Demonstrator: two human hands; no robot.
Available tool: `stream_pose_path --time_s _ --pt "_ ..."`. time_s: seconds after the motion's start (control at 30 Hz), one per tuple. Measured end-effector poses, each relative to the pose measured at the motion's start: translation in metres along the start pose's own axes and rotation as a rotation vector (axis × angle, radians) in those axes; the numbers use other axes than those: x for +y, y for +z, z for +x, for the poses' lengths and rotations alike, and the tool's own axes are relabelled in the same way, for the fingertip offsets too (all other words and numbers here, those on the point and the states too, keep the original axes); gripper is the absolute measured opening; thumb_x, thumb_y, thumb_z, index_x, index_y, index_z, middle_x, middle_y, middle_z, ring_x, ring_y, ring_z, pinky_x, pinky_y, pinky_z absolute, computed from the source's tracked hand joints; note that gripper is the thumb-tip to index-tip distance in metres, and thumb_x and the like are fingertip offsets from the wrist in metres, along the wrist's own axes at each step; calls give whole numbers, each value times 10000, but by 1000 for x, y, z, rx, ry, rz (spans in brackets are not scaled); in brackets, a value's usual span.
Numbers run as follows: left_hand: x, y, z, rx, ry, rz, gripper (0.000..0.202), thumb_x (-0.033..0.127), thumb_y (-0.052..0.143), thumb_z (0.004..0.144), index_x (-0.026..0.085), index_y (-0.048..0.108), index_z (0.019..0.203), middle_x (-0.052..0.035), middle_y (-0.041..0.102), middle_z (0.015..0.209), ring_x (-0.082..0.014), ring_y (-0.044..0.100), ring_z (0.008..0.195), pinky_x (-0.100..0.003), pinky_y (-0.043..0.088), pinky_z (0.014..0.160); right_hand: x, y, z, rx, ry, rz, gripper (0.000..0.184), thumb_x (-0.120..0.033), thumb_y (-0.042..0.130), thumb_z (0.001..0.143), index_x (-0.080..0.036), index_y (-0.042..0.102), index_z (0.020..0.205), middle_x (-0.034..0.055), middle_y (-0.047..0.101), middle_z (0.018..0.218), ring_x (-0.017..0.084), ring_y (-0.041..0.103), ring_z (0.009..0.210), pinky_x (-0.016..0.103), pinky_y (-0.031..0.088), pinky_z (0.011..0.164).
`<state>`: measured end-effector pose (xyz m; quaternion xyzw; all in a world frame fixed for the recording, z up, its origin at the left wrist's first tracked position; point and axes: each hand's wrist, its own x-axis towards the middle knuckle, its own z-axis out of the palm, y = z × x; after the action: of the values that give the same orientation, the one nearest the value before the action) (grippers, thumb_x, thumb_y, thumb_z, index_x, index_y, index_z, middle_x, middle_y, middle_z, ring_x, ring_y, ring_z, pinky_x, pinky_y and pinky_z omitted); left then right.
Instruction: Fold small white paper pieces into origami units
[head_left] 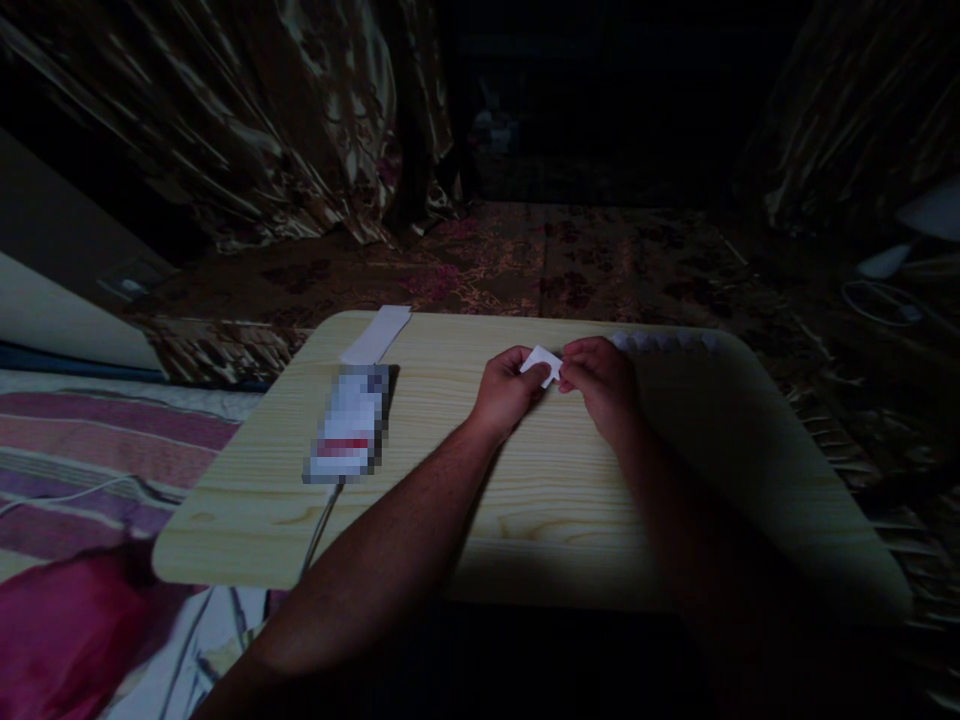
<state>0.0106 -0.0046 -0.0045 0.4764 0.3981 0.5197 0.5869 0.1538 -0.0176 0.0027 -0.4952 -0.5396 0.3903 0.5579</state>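
Pretty dark shot, so take the fine detail with a grain of salt. On the left of the desk (525, 500) there's a blurred-out flat gadget (349, 425) with a cable (322, 525) running off the near edge. A white strip (377, 333) lies just beyond it, touching or close to it.

In the middle, the left hand (504, 392) is closed in a pinch on the left side of a small white paper (541, 362), thumb and fingertips on it. The wrist is low and the forearm comes in on a diagonal from the bottom left. The paper sits between the two hands toward the far side of the desk, slightly tilted; can't tell if it's lifted clear of the desk. The right hand (600, 385) pinches the other side, knuckles up and fingers curled in, with the forearm mostly lost in shadow.

Further right, along the far edge, is a row of little white pieces (664, 341). They might be folded, can't really tell.

Handling-wise, I'd guess the paper weighs next to nothing, is floppy, creases the moment you squeeze it and tears easily. So fingertips on the edges or corners with light pressure seems the way to hold it, and that's roughly what both hands are doing.
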Motion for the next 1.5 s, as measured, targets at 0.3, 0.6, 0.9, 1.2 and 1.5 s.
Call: stream_pose_path --time_s 0.3,0.6,0.9,1.2,1.5 --pt "-2 -1 1 7 9 -19 188 270 706 672 157 589 765 23 584 580 -73 458 452 -210 309 450 -2 -1 -1 -27 -14 42 226 -278 675 715 -191 598 909 1 664 774 156 669 636 263 534 548" --pt "-1 0 1 0 -4 -34 190 264 717 666 164 574 742 34 556 531 -75 452 437 -211 287 442 1 1 -1 -18 -4 65 220 -292 671 720 -190 594 898 -5 659 708 159 665 632 271 542 559" --pt "-1 0 0 8 2 7 226 359 695 715 160 590 714 27 559 545 -67 435 436 -211 269 434 5 0 1 -20 -8 30 213 -299 678 714 -196 593 880 -14 670 696 138 651 580 257 527 554" --pt "2 -2 3 -55 -64 -44 178 283 695 661 155 574 642 35 509 503 -61 402 425 -214 241 434 -1 -6 0 -131 -59 -39 157 -293 658 739 -206 652 870 -14 684 693 135 639 606 260 514 590" --pt "3 -6 3 -128 -114 -100 191 246 721 632 147 564 590 26 515 506 -60 403 440 -218 246 447 -2 -13 0 -238 -61 -122 95 -260 657 746 -206 671 823 -10 688 635 156 648 597 272 501 585"
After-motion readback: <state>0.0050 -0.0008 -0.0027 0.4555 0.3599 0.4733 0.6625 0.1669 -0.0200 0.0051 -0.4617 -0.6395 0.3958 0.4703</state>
